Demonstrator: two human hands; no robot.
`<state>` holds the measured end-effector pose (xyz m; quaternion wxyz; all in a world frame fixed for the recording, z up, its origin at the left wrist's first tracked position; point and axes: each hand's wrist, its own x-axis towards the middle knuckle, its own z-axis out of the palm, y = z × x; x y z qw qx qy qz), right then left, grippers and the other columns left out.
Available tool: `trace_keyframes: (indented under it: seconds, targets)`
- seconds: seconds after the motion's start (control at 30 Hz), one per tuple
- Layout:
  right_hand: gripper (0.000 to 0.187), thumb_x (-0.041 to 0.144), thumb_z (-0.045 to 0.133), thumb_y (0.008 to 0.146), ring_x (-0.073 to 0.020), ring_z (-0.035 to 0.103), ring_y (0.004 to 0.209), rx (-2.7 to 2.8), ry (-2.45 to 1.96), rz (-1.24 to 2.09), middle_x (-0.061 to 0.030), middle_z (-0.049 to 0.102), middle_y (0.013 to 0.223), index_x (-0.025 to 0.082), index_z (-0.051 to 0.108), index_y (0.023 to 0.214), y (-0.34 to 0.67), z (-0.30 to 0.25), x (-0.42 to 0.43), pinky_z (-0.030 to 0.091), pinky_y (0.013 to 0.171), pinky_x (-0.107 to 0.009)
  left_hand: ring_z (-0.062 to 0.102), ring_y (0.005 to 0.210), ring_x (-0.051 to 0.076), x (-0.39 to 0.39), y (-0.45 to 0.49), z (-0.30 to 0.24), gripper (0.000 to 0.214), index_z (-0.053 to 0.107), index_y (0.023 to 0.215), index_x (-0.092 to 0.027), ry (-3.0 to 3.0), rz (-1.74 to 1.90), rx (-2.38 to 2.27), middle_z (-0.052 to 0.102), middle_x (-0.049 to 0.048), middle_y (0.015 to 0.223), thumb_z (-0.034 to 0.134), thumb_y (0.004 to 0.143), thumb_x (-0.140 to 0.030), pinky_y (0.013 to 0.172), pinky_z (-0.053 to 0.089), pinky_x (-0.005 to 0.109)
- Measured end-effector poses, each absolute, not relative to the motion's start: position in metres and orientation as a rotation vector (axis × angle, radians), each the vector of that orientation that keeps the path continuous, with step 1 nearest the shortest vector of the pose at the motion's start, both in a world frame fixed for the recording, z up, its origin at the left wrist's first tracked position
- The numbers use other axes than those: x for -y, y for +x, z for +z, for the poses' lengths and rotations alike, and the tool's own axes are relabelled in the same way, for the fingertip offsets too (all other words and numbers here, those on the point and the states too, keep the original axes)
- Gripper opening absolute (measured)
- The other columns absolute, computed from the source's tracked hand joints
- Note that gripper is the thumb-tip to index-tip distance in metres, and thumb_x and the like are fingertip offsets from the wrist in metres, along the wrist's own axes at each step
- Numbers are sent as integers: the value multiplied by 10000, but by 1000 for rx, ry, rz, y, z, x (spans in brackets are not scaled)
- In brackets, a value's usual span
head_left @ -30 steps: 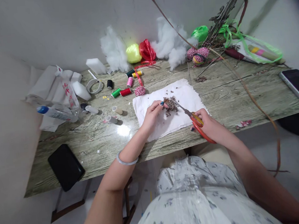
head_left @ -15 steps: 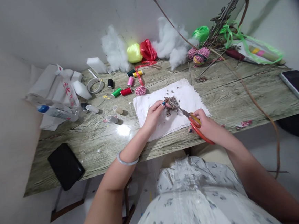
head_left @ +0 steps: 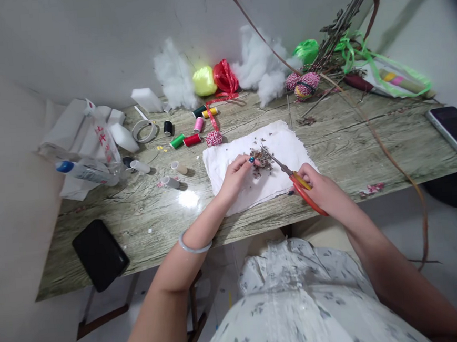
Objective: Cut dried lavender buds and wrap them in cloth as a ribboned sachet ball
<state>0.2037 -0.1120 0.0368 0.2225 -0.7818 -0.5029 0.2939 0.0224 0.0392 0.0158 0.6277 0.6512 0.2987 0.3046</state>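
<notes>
A white cloth point(head_left: 230, 189) lies on the wood-patterned table, with a small heap of brown dried plant bits point(head_left: 266, 160) in its middle. My left hand point(head_left: 239, 174) is at the left side of the heap, fingers pinched together; whatever is between the fingertips is too small to make out. My right hand point(head_left: 317, 185) is closed around the handles of scissors point(head_left: 301, 187), orange-red with a yellow inner part. Their dark blades point up and left over the heap, a little right of my left fingertips.
Thread spools point(head_left: 192, 139), a twine ball point(head_left: 214, 138) and small tubes point(head_left: 170, 182) stand left of the cloth. White stuffing point(head_left: 173, 75) lies along the wall. A long brown strip point(head_left: 389, 155) arches over the right side. A phone point(head_left: 455, 128) and a black case point(head_left: 100, 255) lie near the edges.
The scissors have drawn slightly right, so their tips are farther from my left fingertips. My left hand has barely shifted and stays pinched.
</notes>
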Motion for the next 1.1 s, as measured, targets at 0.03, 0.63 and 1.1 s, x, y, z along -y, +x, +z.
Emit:
trace_keyframes:
  seconds: [0.03,0.63,1.1]
  targets:
    - [222,434,542,779,-198,610,642,1389,-2179,788,-1,662,766,265,427,865,205,36,113,378,556,-266,554,937,188,-39,22,16,216,652,796,-187,1502,698,-689,621,44,892,504,877,-322,929,390,301]
    - [482,557,613,707,-242,629,636,1364,-2321,824,-50,714,826,259,379,1004,203,42,117,360,512,-281,471,928,203,-38,19,20,238,669,873,-215,2209,728,-815,565,44,896,450,932,-285,914,311,365]
    - [392,550,558,744,-225,622,629,1449,-2392,692,-34,687,767,259,421,968,206,46,120,346,511,-260,381,881,230,-37,18,19,201,634,889,-211,2612,764,-878,530,85,945,435,912,-226,805,332,382]
